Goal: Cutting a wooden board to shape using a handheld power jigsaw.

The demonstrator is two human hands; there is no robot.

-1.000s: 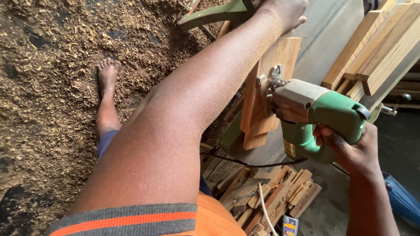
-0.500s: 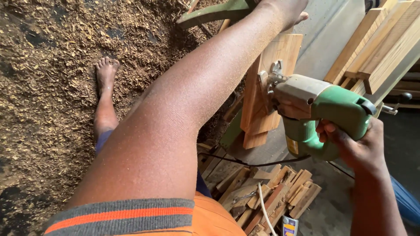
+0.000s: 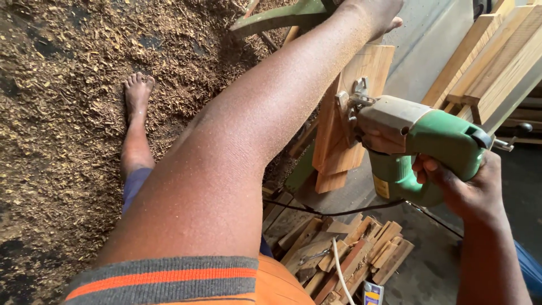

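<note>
My right hand [image 3: 466,189] grips the handle of a green and grey electric jigsaw [image 3: 420,141]. The saw's front end sits against the edge of a light wooden board [image 3: 344,121], which stands tilted over the edge of a grey work surface [image 3: 429,39]. My left arm stretches across the view. My left hand [image 3: 378,14] is on the board's far end at the top edge of the frame, with its fingertips partly cut off. Fine sawdust covers my arm.
Thick wood shavings [image 3: 62,113] cover the floor, and my bare foot [image 3: 137,93] stands on them. Wooden offcuts [image 3: 350,257] lie piled below the saw, crossed by a black cable [image 3: 333,213]. Long planks [image 3: 497,62] are stacked at the right. A green metal frame [image 3: 282,17] is at the top.
The jigsaw's body has shifted very slightly to the right. Both hands keep their holds and the board stays where it was.
</note>
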